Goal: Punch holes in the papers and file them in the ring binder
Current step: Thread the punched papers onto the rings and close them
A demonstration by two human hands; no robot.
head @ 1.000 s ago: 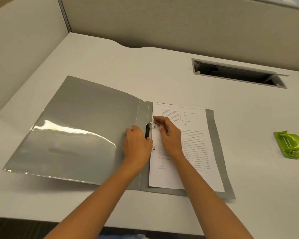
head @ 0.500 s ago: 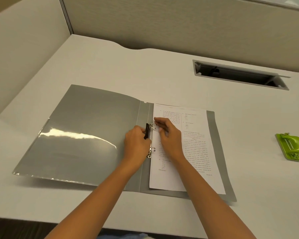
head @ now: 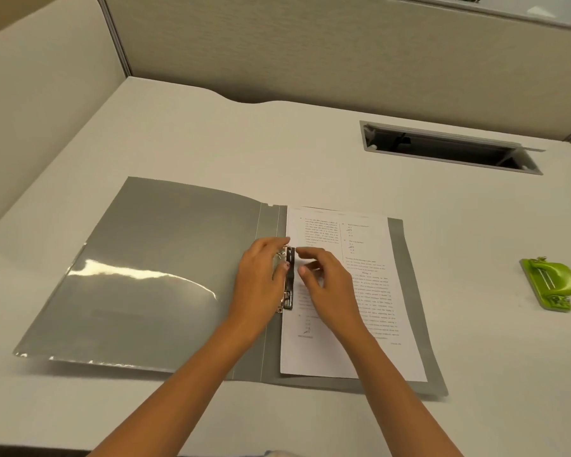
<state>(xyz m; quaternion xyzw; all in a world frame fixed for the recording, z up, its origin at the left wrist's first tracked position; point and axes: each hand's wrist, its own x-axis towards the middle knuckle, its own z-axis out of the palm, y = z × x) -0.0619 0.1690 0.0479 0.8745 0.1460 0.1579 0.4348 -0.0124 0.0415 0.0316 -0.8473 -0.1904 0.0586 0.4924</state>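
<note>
An open grey ring binder (head: pixel 165 268) lies flat on the desk. A printed paper (head: pixel 330 232) rests on its right half. The ring mechanism (head: pixel 289 285), a black bar with metal rings, runs along the paper's left edge at the spine. My left hand (head: pixel 261 282) is on the spine, its thumb against the black bar and its fingers curled round the top ring. My right hand (head: pixel 327 282) hovers just right of the bar above the paper, fingers loosely curved and holding nothing. The green hole punch (head: pixel 551 283) sits apart at the far right.
A cable slot (head: pixel 449 150) is cut into the white desk (head: pixel 211 133) at the back right. Partition walls close the desk at the back and left. The binder's left cover has a glossy clear pocket (head: pixel 139 278).
The black bar now lies flat along the paper's edge. My right hand has lifted its fingers off the paper. My left hand has shifted slightly up the mechanism.
</note>
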